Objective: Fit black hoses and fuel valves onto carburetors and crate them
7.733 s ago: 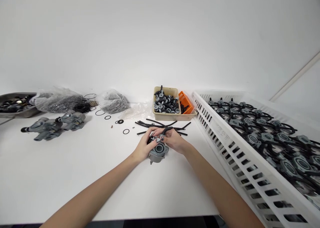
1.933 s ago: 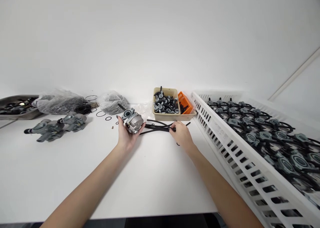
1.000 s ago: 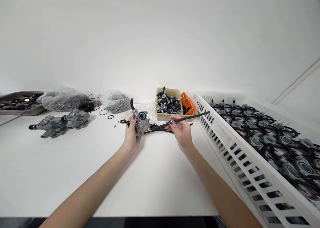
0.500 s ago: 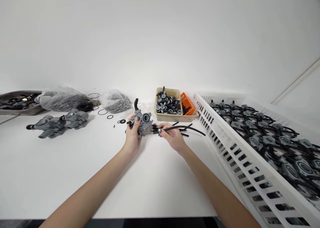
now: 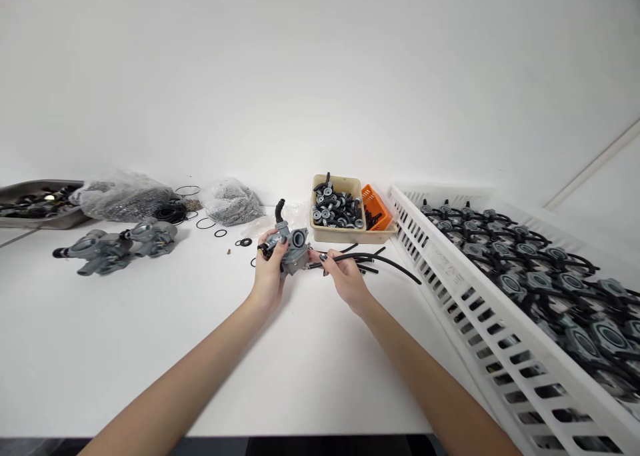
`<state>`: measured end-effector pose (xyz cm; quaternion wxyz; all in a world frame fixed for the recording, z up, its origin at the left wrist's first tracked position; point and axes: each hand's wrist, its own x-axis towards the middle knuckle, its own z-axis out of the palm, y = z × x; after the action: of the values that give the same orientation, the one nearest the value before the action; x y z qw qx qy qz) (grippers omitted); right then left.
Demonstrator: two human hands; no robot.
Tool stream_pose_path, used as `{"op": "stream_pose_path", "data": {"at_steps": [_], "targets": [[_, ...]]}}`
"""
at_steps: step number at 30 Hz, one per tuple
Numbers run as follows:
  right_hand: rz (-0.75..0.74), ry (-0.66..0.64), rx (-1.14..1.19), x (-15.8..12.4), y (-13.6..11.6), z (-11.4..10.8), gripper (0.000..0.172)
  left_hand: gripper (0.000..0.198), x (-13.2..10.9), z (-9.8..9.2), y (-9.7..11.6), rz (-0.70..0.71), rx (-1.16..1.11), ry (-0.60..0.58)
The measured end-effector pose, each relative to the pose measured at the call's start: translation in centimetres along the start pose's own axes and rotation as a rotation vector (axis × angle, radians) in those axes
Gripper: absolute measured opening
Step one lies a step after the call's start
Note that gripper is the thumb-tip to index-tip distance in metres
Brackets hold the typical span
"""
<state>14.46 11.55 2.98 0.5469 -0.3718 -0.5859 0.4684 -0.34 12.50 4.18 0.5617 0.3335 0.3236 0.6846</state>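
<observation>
- The left hand [image 5: 270, 277] is closed around a grey carburetor [image 5: 294, 251] and holds it up just above the desk [image 5: 150, 349], in front of the beige box [image 5: 345, 235] of small parts.
- A short black tube [image 5: 279, 210] already stands on top of the carburetor, so this part seems done.
- The right hand [image 5: 346, 280] pinches a long black hose [image 5: 400, 269] near its end and brings that end to the side of the carburetor. I cannot tell if it is already pushed on, and I judge this joining as not finished.
- Many carburetors with hoses lie in the white crate [image 5: 450, 273] at the right, and two bare ones [image 5: 115, 246] wait at the left.
- Compared with one second ago, the hose no longer points up toward the crate. Its free end now hangs down to the desk, and the right hand is closer to the carburetor.
</observation>
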Motion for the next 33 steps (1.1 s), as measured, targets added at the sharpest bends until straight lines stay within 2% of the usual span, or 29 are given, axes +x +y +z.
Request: {"op": "stream_pose_path", "data": {"at_steps": [4,8,13,17,26,33], "targets": [[-0.004,-0.059,-0.002,-0.2,0.3,0.0,0.035,0.045,0.0,0.1,0.0,0.024,-0.013,0.034],[0.062,-0.116,0.018,-0.4,0.3,-0.1,0.043,0.044,0.1,0.2,0.1,0.015,-0.023,0.056],[0.076,-0.139,0.028,-0.5,0.4,-0.3,0.048,0.044,0.0,0.2,0.1,0.027,-0.024,0.043],[0.043,-0.149,0.04,-0.5,0.8,-0.3,0.047,0.045,0.0,0.1,0.0,0.015,-0.036,0.046],[-0.101,-0.16,-0.093,-0.5,1.5,-0.2,0.044,0.047,-0.2,0.3,-0.1,0.027,-0.026,0.08],[-0.107,-0.161,-0.124,-0.5,1.4,-0.1,0.043,0.046,-0.7,0.6,-0.1,0.043,0.011,0.086]]}}
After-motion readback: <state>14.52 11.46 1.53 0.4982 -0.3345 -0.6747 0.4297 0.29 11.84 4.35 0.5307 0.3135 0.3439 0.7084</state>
